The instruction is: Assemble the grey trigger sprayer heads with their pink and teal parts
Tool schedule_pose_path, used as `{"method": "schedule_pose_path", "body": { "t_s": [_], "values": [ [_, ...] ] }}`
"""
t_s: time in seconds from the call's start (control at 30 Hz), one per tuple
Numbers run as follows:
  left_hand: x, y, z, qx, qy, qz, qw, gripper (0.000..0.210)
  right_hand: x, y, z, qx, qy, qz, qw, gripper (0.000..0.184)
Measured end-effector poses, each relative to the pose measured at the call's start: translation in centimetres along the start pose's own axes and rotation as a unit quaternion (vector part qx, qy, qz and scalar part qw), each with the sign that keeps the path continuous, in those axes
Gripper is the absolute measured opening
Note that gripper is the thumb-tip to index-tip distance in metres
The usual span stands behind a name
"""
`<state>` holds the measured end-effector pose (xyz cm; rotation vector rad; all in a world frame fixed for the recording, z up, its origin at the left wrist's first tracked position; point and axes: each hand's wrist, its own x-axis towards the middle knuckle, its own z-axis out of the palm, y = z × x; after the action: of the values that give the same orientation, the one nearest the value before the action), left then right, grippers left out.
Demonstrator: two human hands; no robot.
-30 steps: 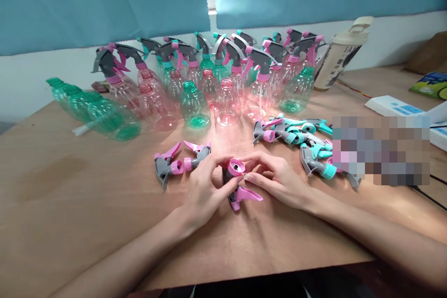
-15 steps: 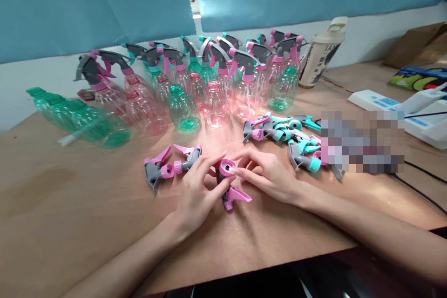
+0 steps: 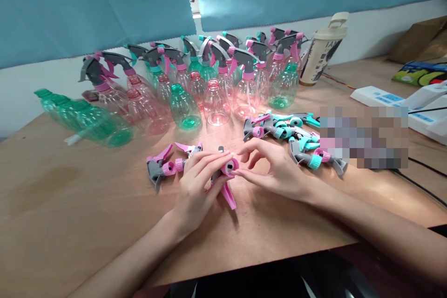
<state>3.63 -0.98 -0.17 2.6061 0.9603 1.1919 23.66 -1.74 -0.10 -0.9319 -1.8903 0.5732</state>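
My left hand (image 3: pixel 200 184) is closed around a grey and pink trigger spray head (image 3: pixel 228 191), its fingers above and its thumb below. The pink collar faces me, showing a dark hole in its middle, and the pink trigger points down. My right hand (image 3: pixel 275 167) is beside the collar with thumb and forefinger apart; the thumb tip touches the collar's lower right edge. Just left of my left hand lie two more pink and grey spray heads, one at the far side (image 3: pixel 159 167) and one partly hidden by my fingers (image 3: pixel 188 150).
A pile of turquoise, pink and grey spray heads (image 3: pixel 284 130) lies right of centre. Behind stand several clear spray bottles (image 3: pixel 216 107), some with heads fitted. Green bottles (image 3: pixel 104 125) lean at left. A tumbler (image 3: pixel 319 56) and a white power strip (image 3: pixel 377 98) are at right.
The spray head has turned in my left hand, so its trigger now points more downward than rightward. My right forefinger has lifted slightly from the collar.
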Motion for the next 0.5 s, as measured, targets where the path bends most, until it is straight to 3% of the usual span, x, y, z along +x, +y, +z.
{"method": "schedule_pose_path", "body": {
  "t_s": [0.2, 0.5],
  "values": [
    [-0.16, -0.62, 0.3, 0.043, -0.047, 0.069, 0.996, 0.026, 0.18, 0.13, -0.03, 0.018, -0.044, 0.042, 0.998, 0.029],
    [-0.5, -0.75, 0.63, 0.043, -0.054, 0.083, 0.994, 0.028, -0.36, 0.88, 0.59, 0.048, -0.015, 0.024, 0.998, 0.045]
  ]
}}
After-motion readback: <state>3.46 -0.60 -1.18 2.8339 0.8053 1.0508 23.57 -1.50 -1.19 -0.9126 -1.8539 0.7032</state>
